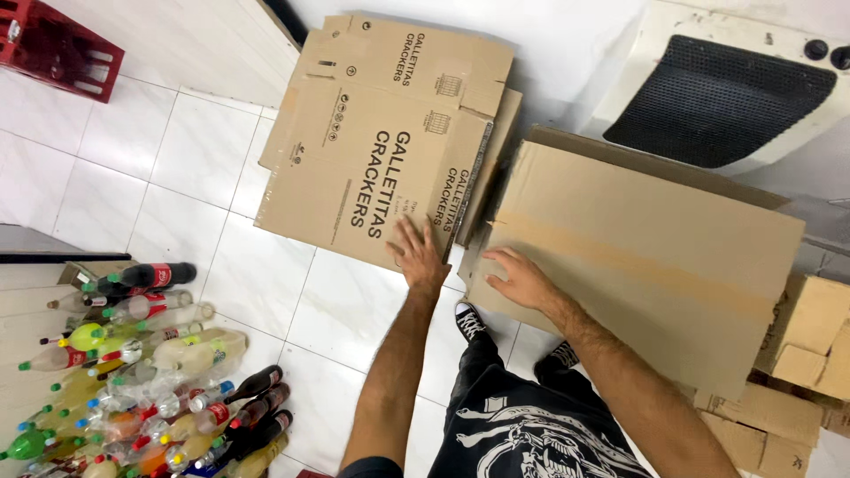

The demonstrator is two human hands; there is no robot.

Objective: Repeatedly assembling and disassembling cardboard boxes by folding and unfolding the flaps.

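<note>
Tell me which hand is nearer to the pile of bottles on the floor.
Left. The left hand lies flat on the printed flattened box, up and right of the bottles. The right hand rests on the plain box, farther right.

Both arms are seen bare to the elbow. Black shorts [522, 429] printed with a white skull design are worn, along with black sneakers [470, 321] laced in white.

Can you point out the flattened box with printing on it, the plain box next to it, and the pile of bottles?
Printed flattened box [372, 168], head view, middle of its top face.
Plain box [646, 257], head view, its broad brown face.
Bottle pile [150, 372], head view, centre of the heap.
</note>
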